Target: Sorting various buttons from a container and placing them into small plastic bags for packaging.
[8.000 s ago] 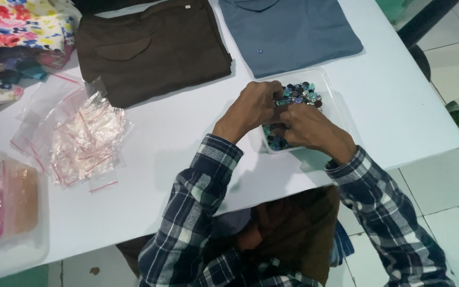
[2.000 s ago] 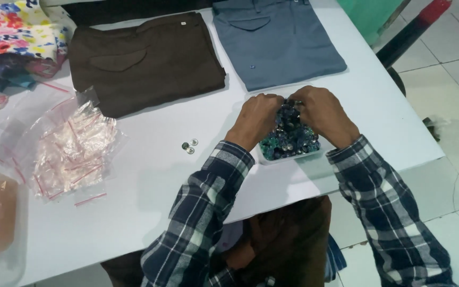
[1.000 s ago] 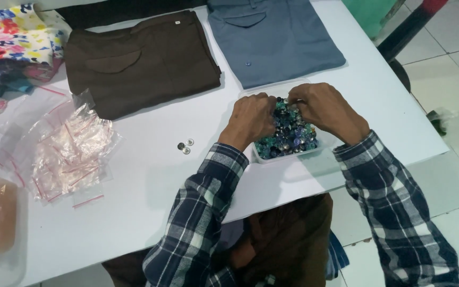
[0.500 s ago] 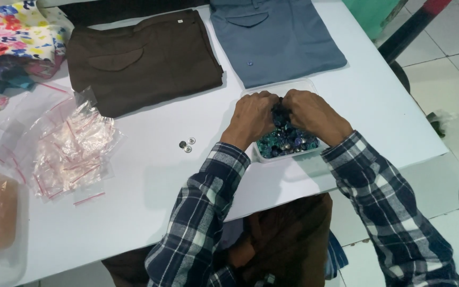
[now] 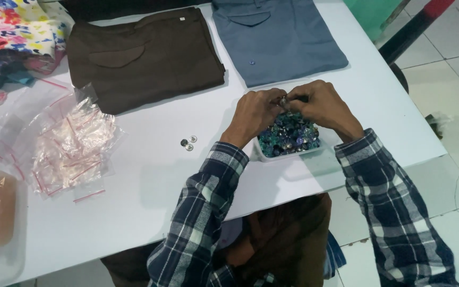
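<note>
Blue beads [image 5: 288,139] fill the tray [image 5: 272,157] beneath both hands [image 5: 288,109].

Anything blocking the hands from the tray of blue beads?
Nothing visible. The left hand and right hand meet directly over the white tray of blue beads, fingertips pinching something small above it; what it is cannot be told.

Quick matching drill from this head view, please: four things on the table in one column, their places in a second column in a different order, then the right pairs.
1. brown garment
2. blue-grey garment
3. tray of buttons
4. clear zip bags

A. under both hands
B. far edge, right of the other garment
C. left part of the table
D. far edge, between floral cloth and the other garment

Pairs: 1-D, 2-B, 3-A, 4-C
</note>
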